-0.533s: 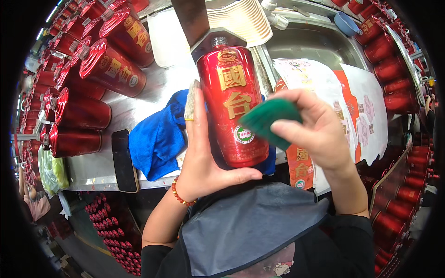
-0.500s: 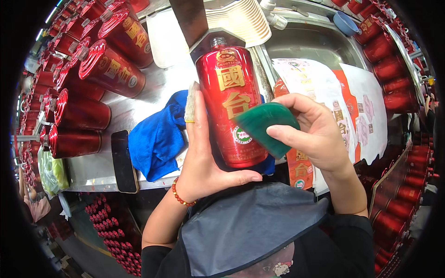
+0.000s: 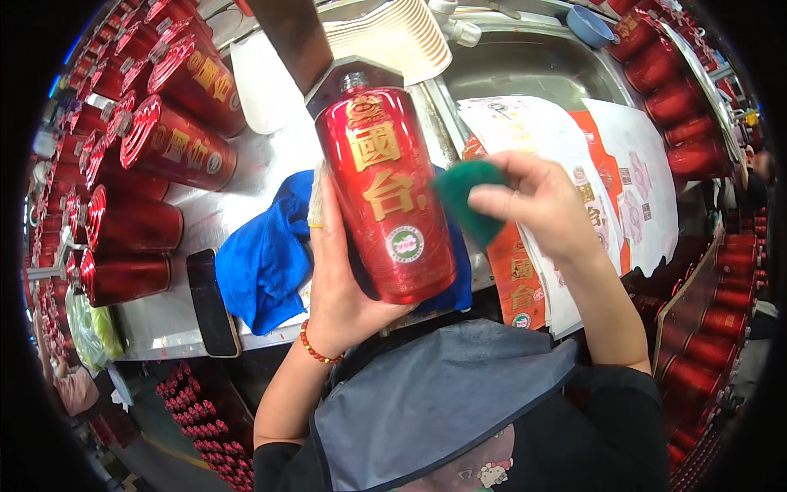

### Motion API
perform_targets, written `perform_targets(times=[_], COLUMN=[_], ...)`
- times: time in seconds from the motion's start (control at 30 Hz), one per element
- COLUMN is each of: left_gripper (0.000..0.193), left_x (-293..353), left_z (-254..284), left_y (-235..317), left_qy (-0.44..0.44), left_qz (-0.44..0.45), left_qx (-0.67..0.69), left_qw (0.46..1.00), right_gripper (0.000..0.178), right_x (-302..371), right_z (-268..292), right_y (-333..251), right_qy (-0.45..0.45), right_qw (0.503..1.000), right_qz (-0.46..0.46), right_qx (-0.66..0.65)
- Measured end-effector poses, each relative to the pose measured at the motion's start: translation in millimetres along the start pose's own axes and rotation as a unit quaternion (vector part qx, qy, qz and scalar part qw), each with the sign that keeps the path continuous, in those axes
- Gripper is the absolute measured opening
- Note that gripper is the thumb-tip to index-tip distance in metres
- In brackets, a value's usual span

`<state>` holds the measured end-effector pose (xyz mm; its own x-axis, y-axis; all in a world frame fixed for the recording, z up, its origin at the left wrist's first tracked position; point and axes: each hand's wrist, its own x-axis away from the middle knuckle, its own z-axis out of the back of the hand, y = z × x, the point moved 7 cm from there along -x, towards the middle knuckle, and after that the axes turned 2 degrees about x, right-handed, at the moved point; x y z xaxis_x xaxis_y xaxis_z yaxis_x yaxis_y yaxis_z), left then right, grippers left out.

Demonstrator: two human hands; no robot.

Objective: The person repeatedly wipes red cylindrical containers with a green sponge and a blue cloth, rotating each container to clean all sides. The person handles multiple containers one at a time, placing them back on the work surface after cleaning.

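A glossy red bottle [image 3: 385, 197] with gold characters and a round white-green label lies tilted, its neck toward a dark metal bracket [image 3: 354, 74]. My left hand [image 3: 340, 283] cradles the bottle's left side and base; pale wraps cover a fingertip, and a beaded bracelet is on the wrist. To the bottle's right, my right hand [image 3: 537, 201] pinches a green, round-edged scraper [image 3: 474, 197], blurred by motion and held just off the bottle. Beneath that hand lie white-backed decal sheets [image 3: 529, 123] and a red-orange decal strip [image 3: 520, 275]. Part of a blue cloth [image 3: 266, 254] is hidden behind the bottle.
Several red bottles [image 3: 176, 148] stand along the left of the metal table [image 3: 156, 324], near a dark phone [image 3: 213, 303]. A stack of cream trays [image 3: 393, 41], a sink [image 3: 525, 66] and a blue bowl [image 3: 590, 29] are behind. More red bottles [image 3: 705, 361] fill racks at right.
The scraper has come off the bottle's lower front and moved right. The bottle's base is turned slightly toward the right, its round label showing fully. My left thumb has gone behind the base.
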<state>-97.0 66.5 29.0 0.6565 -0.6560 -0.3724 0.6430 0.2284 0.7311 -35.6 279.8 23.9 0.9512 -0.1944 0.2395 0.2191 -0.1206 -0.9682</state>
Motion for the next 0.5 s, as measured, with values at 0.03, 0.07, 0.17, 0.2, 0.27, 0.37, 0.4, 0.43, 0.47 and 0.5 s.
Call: perform_targets(times=[0.03,0.07,0.17,0.2,0.27,0.37,0.4,0.43,0.47,0.5], left_gripper=[0.142,0.141,0.137,0.138,0.142,0.145,0.146,0.145,0.145,0.145], left_x=[-1,0,4,7,13,14,11,13,13,12], left_z=[-3,-3,-10,-13,-4,-6,-7,-6,-5,-7], left_y=[-2,-5,-15,-18,-24,-29,-26,-27,-29,-30], left_qy=[-0.005,-0.011,0.016,0.02,0.027,0.028,0.027,0.025,0.024,0.028], left_qz=[0.003,0.005,0.065,0.105,0.055,0.061,0.061,0.056,0.051,0.053], left_qx=[-0.003,-0.005,0.154,0.213,0.099,0.094,0.077,0.071,0.065,0.082], left_qw=[1.0,1.0,0.986,0.971,0.993,0.993,0.995,0.996,0.996,0.995], right_gripper=[0.029,0.029,0.027,0.027,0.025,0.026,0.027,0.027,0.027,0.026], right_x=[-3,-3,10,-3,-14,3,4,-11,-11,-3], right_z=[12,21,-13,-3,28,-9,-14,0,25,26], right_y=[-4,-11,-16,-7,-1,-24,-21,-12,-16,-36], right_qy=[0.031,0.064,-0.044,-0.017,0.102,-0.048,-0.075,-0.049,0.053,0.098], right_qw=[0.999,0.998,0.993,0.99,0.986,0.974,0.971,0.99,0.981,0.953], right_qz=[-0.001,-0.001,0.078,0.115,0.067,0.182,0.174,0.099,0.075,0.172], right_qx=[0.014,0.027,0.07,0.079,0.113,0.128,0.145,0.091,0.169,0.228])
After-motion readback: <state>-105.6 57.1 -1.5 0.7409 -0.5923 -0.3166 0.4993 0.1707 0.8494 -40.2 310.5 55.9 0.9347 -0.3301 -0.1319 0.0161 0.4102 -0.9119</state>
